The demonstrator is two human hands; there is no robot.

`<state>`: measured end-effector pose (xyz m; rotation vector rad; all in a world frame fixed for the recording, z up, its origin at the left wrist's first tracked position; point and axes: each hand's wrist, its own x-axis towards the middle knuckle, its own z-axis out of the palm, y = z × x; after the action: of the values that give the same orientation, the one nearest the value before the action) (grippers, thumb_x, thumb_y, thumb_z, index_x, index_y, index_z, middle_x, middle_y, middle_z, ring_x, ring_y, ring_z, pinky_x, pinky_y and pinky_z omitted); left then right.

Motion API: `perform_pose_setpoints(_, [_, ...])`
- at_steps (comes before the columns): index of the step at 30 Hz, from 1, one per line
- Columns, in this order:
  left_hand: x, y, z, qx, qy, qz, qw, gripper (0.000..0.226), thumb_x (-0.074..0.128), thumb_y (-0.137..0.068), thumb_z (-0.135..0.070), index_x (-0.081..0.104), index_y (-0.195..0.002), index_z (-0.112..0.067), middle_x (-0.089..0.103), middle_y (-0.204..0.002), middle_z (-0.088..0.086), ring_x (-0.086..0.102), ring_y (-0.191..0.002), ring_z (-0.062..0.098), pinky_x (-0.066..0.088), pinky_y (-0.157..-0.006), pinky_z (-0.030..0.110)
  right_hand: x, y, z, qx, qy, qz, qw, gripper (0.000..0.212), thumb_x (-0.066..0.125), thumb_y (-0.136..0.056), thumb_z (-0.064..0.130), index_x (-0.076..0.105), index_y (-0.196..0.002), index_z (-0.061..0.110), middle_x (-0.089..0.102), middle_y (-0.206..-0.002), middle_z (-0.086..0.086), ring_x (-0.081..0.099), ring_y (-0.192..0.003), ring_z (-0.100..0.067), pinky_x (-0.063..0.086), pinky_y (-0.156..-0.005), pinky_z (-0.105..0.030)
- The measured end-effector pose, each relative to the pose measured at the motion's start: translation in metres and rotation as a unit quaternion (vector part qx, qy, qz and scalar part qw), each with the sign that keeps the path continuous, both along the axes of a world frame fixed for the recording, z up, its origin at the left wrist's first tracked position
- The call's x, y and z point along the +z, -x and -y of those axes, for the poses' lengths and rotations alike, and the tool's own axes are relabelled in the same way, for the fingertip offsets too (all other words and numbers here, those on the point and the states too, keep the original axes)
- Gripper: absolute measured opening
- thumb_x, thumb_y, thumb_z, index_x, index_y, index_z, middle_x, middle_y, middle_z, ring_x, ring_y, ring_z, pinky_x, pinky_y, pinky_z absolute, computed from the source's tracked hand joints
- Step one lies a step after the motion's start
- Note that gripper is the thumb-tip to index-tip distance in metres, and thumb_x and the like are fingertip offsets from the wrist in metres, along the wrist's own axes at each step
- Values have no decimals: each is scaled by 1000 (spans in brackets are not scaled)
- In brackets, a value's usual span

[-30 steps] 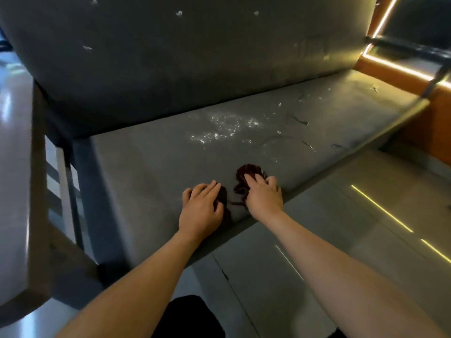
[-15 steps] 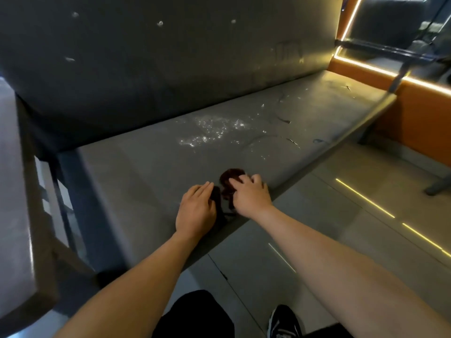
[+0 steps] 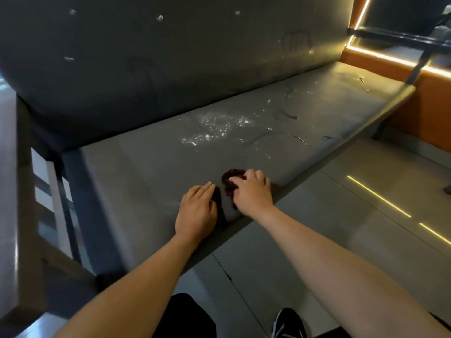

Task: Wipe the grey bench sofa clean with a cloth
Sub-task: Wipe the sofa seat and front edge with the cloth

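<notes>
Dim, amber-lit room, and the grey bench sofa (image 3: pixel 151 172) stretches off to the right with its tall backrest (image 3: pixel 170 69) behind. On the seat, near the front edge, sits the cloth (image 3: pixel 230 178), a small dark reddish wad. The right hand (image 3: pixel 252 193) is on top of it, fingers (image 3: pixel 253 174) curled over the bunch and clamped on it. Just beside, the left hand (image 3: pixel 196 211) lies flat on the seat, fingers straight and together, holding nothing.

That cloth looks soft, light and floppy, so it should crumple wherever it is gripped. A palm-down hold over the middle of the wad looks like the sound choice, keeping loose edges tucked under. The seat covering appears smooth and slightly sheeny, likely slick where wet. Further back a glistening speckled patch (image 3: pixel 214 129) and some thin streaks (image 3: pixel 290 117) wait, well apart from the cloth. They probably need firm pressure, and the cloth may skid across them.
</notes>
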<state>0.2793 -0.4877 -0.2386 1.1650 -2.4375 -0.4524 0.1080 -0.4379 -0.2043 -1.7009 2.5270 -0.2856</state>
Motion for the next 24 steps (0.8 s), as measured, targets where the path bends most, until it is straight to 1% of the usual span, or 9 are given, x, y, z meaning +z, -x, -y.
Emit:
perform_pose_setpoints(2, [1,1,-1,7,0,5,1000,51,47,-102,-24,42,-153,-19,44,-156,-2,32,-144,18,25,-119,36,0,18,-1,-63,-2,13,998,43,46,-98,29,52,-140,37,41,-137,-7,32,-129,-31,28,-111,-48])
perform_pose_setpoints(5, [2,3,-1,10,-1,10,1000,50,45,-103,-24,42,-153,-19,43,-156,-2,32,-144,18,25,-119,36,0,6,4,-106,10,17,994,36,45,-99,27,60,-131,28,42,-139,-9,32,-132,-32,27,-114,-51])
perform_pose_setpoints(7, [1,3,-2,13,-3,12,1000,50,43,-103,-27,42,-152,-19,43,-156,-2,32,-144,19,25,-119,36,0,-18,7,-88,31,16,996,34,43,-100,31,64,-125,21,48,-137,-10,37,-131,-32,28,-110,-50])
perform_pose_setpoints(10, [2,3,-2,9,-7,4,1000,52,34,-103,-38,45,-150,-20,47,-154,-2,35,-142,21,27,-117,37,-4,-46,4,-21,53,42,997,38,40,-99,35,68,-119,20,57,-129,-8,43,-124,-29,28,-106,-47])
perform_pose_setpoints(12, [2,2,-2,9,-5,0,1000,50,36,-103,-36,46,-149,-19,49,-152,-1,37,-141,21,28,-117,37,-5,-45,-1,9,53,33,998,39,39,-99,36,67,-123,24,59,-128,-6,45,-122,-27,27,-105,-47])
perform_pose_setpoints(14, [1,1,0,7,-5,4,1000,47,43,-104,-27,46,-150,-20,49,-153,-2,37,-141,19,27,-118,36,-2,-26,-4,5,46,21,999,40,39,-99,37,62,-131,30,57,-131,-4,44,-123,-25,27,-105,-48])
perform_pose_setpoints(16, [2,0,1,9,-6,10,1000,48,46,-103,-25,44,-151,-21,47,-154,-3,35,-142,18,28,-118,36,-1,1,-6,-38,40,18,998,42,40,-100,36,57,-138,33,55,-133,-4,43,-126,-25,26,-105,-48])
perform_pose_setpoints(18, [3,1,0,12,-6,17,1000,49,48,-103,-25,43,-152,-22,46,-154,-4,35,-142,17,27,-118,36,-1,22,-8,-90,30,23,995,42,40,-100,34,57,-139,32,54,-131,-5,42,-124,-26,26,-105,-48])
perform_pose_setpoints(24, [2,5,-4,23,4,14,1000,49,48,-102,-23,45,-151,-19,46,-154,-2,35,-143,19,26,-120,37,0,-12,0,-85,52,15,995,34,42,-99,36,68,-113,20,59,-121,-7,49,-116,-27,32,-100,-48])
